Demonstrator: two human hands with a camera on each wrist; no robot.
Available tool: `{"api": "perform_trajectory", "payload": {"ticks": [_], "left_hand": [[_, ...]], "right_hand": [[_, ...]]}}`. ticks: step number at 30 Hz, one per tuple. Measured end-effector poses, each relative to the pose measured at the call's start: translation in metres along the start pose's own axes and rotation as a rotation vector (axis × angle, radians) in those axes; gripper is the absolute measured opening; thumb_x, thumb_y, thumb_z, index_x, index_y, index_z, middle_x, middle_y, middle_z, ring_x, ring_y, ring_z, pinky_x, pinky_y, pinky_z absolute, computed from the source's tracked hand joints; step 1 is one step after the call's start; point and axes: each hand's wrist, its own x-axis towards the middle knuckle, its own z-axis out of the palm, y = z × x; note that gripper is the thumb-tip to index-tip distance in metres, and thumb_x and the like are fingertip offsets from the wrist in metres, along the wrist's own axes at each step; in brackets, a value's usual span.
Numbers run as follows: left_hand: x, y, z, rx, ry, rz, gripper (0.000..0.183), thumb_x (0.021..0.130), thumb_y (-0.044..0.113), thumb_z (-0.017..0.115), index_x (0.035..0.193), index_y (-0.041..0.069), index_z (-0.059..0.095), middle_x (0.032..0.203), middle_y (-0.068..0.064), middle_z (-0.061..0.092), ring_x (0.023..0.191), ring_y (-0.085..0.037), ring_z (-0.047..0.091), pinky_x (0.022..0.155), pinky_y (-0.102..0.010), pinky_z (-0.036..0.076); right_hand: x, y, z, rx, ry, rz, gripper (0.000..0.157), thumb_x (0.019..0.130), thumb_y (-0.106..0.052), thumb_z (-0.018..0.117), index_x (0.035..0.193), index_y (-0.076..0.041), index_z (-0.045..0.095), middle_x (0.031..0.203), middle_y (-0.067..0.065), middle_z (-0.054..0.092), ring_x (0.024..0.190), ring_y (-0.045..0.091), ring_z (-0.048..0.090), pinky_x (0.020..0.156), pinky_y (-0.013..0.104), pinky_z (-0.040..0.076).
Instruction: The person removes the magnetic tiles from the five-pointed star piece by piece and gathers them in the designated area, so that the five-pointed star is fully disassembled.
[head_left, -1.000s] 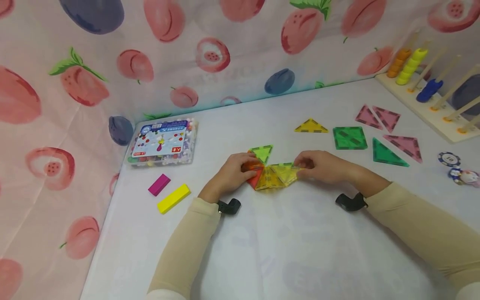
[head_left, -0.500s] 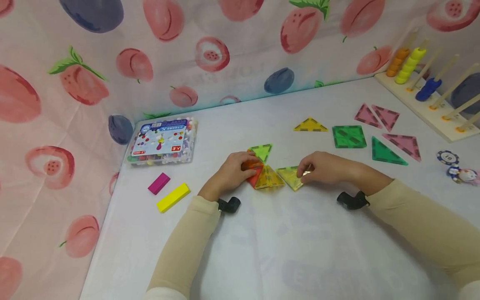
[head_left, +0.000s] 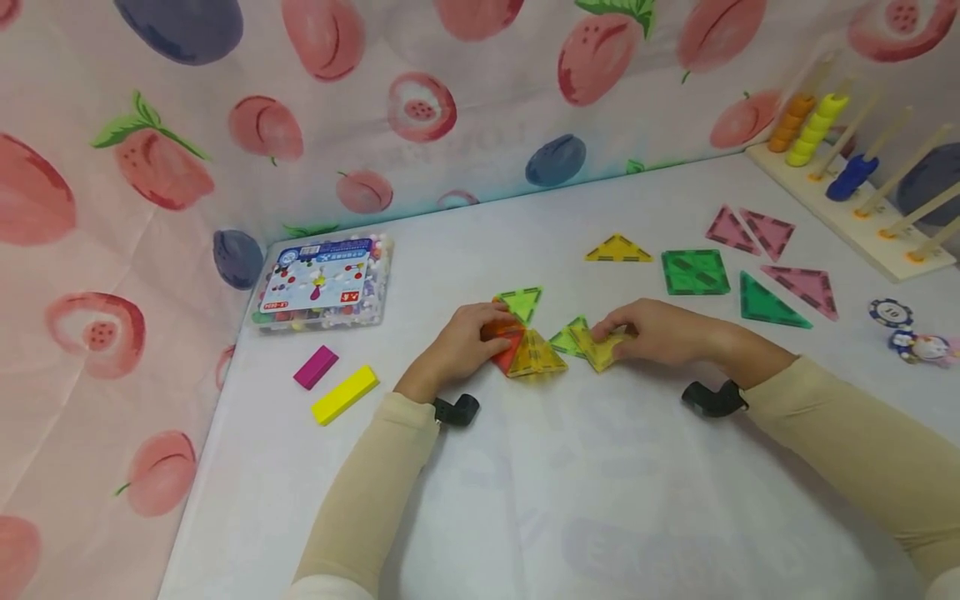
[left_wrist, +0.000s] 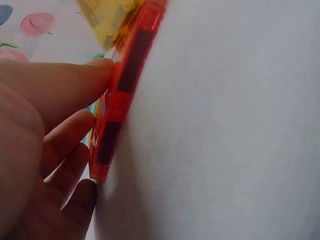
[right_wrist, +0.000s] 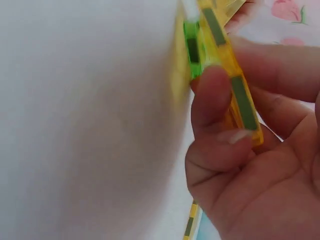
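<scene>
My left hand [head_left: 461, 346] grips a red triangular magnetic tile [head_left: 508, 357]; in the left wrist view its thick edge [left_wrist: 131, 65] runs beside the thumb. Against the red tile lies an amber triangular tile [head_left: 540, 357], and a lime triangle [head_left: 523, 302] sits just beyond the fingers. My right hand [head_left: 660, 333] pinches a yellow triangular tile [right_wrist: 244, 102] between thumb and fingers, tilted off the table. Close behind it is a light green tile [head_left: 567, 339], partly covered; whether the two touch I cannot tell. A gap separates these from the amber tile.
Beyond the right hand lie a yellow triangle [head_left: 618, 248], green tiles [head_left: 695, 272] and pink triangles [head_left: 804, 287]. A bead rack [head_left: 847, 208] stands far right. At left are a boxed bead set [head_left: 322, 283], a purple block [head_left: 316, 367] and a yellow block [head_left: 345, 395].
My right hand has drawn the yellow tile rightward, away from the amber one, and tilted it, so the light green tile now shows separately. My left hand has stayed in place.
</scene>
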Motion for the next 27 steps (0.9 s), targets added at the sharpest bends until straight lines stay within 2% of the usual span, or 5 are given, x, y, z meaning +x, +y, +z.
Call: {"api": "perform_trajectory", "payload": {"ticks": [4, 12, 21, 24, 27], "left_hand": [[-0.002, 0.001, 0.000, 0.000, 0.001, -0.011, 0.036, 0.085, 0.030, 0.061, 0.120, 0.020, 0.057, 0.132, 0.002, 0.042, 0.124, -0.017, 0.029, 0.102, -0.033, 0.022], [-0.003, 0.000, 0.000, -0.008, -0.002, -0.014, 0.036, 0.085, 0.029, 0.061, 0.120, 0.020, 0.057, 0.135, 0.004, 0.039, 0.125, -0.017, 0.028, 0.102, -0.032, 0.022], [-0.002, -0.002, 0.001, 0.002, 0.002, 0.011, 0.036, 0.086, 0.030, 0.060, 0.120, 0.020, 0.057, 0.136, 0.004, 0.038, 0.126, -0.017, 0.028, 0.102, -0.032, 0.022], [-0.001, -0.002, 0.003, 0.001, 0.003, 0.022, 0.036, 0.086, 0.030, 0.060, 0.121, 0.020, 0.057, 0.136, 0.004, 0.038, 0.125, -0.017, 0.028, 0.102, -0.032, 0.022], [-0.001, -0.004, 0.002, 0.001, 0.009, 0.022, 0.036, 0.086, 0.030, 0.060, 0.121, 0.020, 0.057, 0.135, 0.004, 0.038, 0.125, -0.016, 0.028, 0.103, -0.032, 0.022]], "right_hand": [[0.002, -0.001, 0.004, 0.004, 0.059, -0.009, 0.029, 0.086, -0.010, 0.058, 0.114, -0.012, 0.060, 0.119, 0.005, 0.055, 0.110, 0.023, 0.045, 0.092, 0.045, 0.035], [0.006, -0.004, 0.015, -0.030, 0.143, -0.039, 0.025, 0.087, -0.005, 0.051, 0.111, -0.012, 0.057, 0.118, 0.006, 0.053, 0.113, 0.024, 0.043, 0.093, 0.045, 0.035], [0.008, -0.008, 0.010, -0.075, 0.128, 0.008, 0.030, 0.090, -0.010, 0.047, 0.119, -0.012, 0.053, 0.126, 0.009, 0.049, 0.118, 0.025, 0.040, 0.095, 0.047, 0.032], [0.008, -0.007, 0.006, -0.040, 0.161, 0.003, 0.028, 0.090, -0.012, 0.048, 0.118, -0.015, 0.054, 0.124, 0.005, 0.050, 0.113, 0.022, 0.043, 0.093, 0.045, 0.035], [0.010, -0.004, 0.000, 0.043, 0.227, -0.013, 0.026, 0.091, -0.013, 0.049, 0.117, -0.016, 0.055, 0.123, 0.002, 0.050, 0.108, 0.020, 0.046, 0.089, 0.043, 0.039]]}}
